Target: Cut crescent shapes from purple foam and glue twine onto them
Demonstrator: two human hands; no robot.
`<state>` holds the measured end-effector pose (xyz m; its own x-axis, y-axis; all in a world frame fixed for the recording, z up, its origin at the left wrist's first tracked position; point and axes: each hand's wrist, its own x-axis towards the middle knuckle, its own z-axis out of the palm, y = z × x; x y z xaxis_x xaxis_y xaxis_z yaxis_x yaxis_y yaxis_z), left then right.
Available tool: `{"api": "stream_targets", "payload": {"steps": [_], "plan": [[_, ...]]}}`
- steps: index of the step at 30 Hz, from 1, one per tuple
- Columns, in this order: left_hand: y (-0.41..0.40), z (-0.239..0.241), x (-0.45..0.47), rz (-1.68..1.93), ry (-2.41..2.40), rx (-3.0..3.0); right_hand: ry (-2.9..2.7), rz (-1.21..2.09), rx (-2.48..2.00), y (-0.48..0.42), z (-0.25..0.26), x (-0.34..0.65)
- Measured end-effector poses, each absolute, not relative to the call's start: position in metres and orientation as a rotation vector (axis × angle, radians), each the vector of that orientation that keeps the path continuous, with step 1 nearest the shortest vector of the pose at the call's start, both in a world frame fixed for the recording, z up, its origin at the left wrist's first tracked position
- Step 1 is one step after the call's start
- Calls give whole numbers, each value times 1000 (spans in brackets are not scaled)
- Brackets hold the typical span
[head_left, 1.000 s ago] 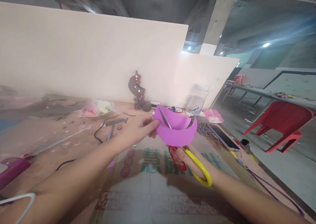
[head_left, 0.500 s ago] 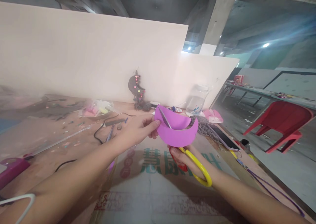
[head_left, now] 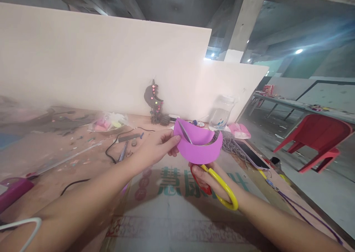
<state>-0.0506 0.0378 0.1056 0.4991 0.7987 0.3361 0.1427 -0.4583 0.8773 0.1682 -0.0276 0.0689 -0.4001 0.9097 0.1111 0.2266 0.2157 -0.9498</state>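
Left hand (head_left: 168,143) pinches the left end of the curved purple paper (head_left: 199,155), which extends rightward from that grip, long axis crosswise, just above the right hand (head_left: 203,174), curled around the scissors (head_left: 226,186).

A lamp (head_left: 298,51) glares; haze blurs the left.

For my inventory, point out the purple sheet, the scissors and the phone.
Purple sheet (head_left: 198,154), head view: its curved front face.
Scissors (head_left: 226,187), head view: the yellow handle.
Phone (head_left: 251,154), head view: its dark screen.
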Motion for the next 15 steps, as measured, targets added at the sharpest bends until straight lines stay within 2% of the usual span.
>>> {"api": "stream_targets", "payload": {"steps": [15], "plan": [[40,101,-49,996,710,1823,-1722,1263,-1004,-28,67,168]]}}
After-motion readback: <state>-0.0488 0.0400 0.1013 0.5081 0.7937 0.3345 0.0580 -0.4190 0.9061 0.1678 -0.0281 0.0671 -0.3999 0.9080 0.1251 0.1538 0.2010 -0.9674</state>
